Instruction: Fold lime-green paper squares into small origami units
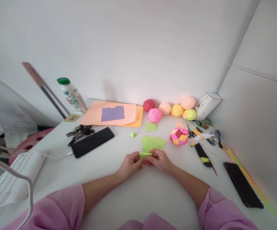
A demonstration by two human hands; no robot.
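Between my two hands is a folded piece of green paper [145, 155], pinched at both ends above the white table. My left hand [130, 163] grips its left end with thumb and fingers. At the right end, my right hand [161, 159] pinches the paper in the same way. Just beyond my fingers lie several loose green paper pieces [159, 141], partly overlapping. A single green square [151, 126] rests farther back, and a small folded green pyramid [133, 134] sits to its left.
Several faceted paper balls [154, 115] line the wall, and a multicoloured one [179, 136] sits nearer. A utility knife [203, 155], scissors [190, 131] and black phone [242, 185] lie right. Leftward are a power bank [92, 142], keys [80, 131], bottle [73, 97] and coloured sheets [92, 116].
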